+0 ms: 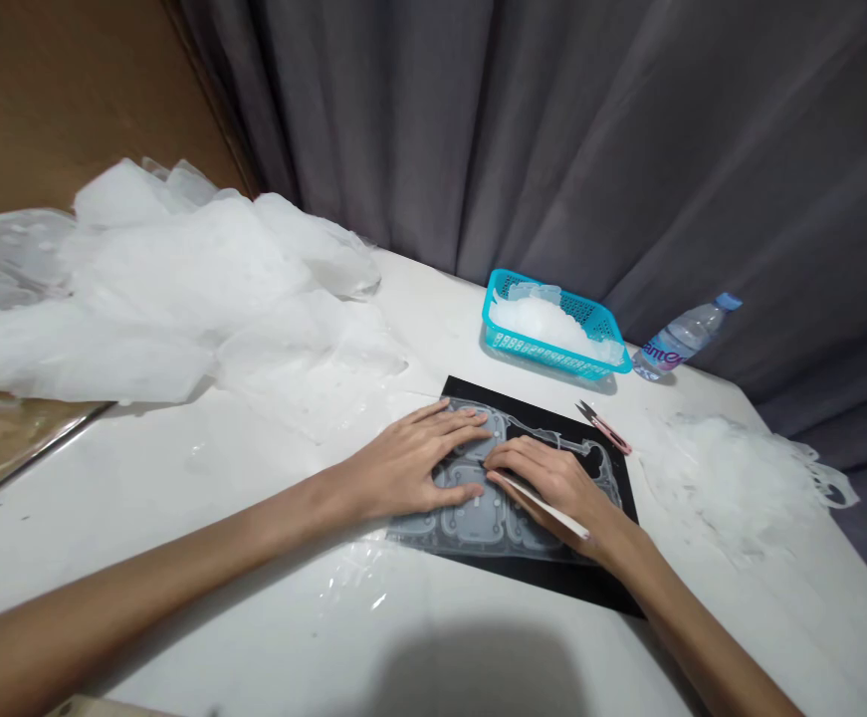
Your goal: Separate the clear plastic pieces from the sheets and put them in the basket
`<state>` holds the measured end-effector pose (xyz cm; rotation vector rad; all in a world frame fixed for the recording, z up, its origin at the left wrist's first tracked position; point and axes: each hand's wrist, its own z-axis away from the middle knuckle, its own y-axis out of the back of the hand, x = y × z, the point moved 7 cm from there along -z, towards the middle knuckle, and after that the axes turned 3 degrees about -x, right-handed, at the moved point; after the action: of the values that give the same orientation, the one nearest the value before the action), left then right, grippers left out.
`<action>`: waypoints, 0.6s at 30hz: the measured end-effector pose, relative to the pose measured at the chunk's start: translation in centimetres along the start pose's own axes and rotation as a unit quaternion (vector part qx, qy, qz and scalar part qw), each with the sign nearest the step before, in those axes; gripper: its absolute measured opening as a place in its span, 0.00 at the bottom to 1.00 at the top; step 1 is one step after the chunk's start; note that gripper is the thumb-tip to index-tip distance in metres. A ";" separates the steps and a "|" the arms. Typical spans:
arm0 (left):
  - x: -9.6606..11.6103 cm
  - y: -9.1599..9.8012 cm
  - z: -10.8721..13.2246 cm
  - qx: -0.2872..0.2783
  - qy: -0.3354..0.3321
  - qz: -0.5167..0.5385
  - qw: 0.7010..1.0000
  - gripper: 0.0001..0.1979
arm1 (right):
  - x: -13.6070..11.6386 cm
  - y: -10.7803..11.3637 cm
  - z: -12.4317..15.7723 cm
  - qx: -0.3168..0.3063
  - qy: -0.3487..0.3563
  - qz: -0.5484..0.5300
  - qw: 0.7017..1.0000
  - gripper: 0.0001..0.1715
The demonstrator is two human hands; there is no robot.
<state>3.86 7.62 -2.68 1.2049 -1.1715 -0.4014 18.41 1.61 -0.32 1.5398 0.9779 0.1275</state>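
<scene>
One left hand: spread on translucent sheet
Right hand: pinching white stick-like tool
Mat: beneath both (black)

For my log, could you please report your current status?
Left hand spread on sheet. Right hand holding white tool. Snips near mat, clear of hands.
</scene>
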 end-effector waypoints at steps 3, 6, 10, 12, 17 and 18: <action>-0.3 -0.1 0.1 0.006 0.014 0.014 1.000 0.40 | 0.1 0.0 -0.1 0.003 0.005 0.007 1.000 0.09; -1.0 -0.4 0.2 -0.007 0.056 0.016 0.998 0.47 | -0.2 -0.5 -0.2 -0.007 -0.012 0.044 0.999 0.14; -1.6 -0.6 0.2 -0.014 0.082 0.023 0.996 0.57 | 0.0 -1.4 -0.4 0.008 -0.009 0.049 0.999 0.22; -1.7 -0.5 0.2 -0.013 0.077 0.030 0.997 0.60 | 1.9 -0.1 -0.6 0.081 -0.027 0.040 0.996 0.20; -1.7 -0.4 0.5 -0.027 0.058 0.045 0.997 0.58 | 10.8 11.3 3.6 0.438 -0.280 0.081 0.851 0.20; -1.6 -0.2 0.6 -0.026 0.054 0.050 0.997 0.57 | 11.7 13.2 4.9 0.472 -0.325 0.081 0.816 0.20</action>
<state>2.75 8.51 -3.71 1.1051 -1.1174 -0.2867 35.33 6.58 4.66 2.3290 0.3130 -0.8476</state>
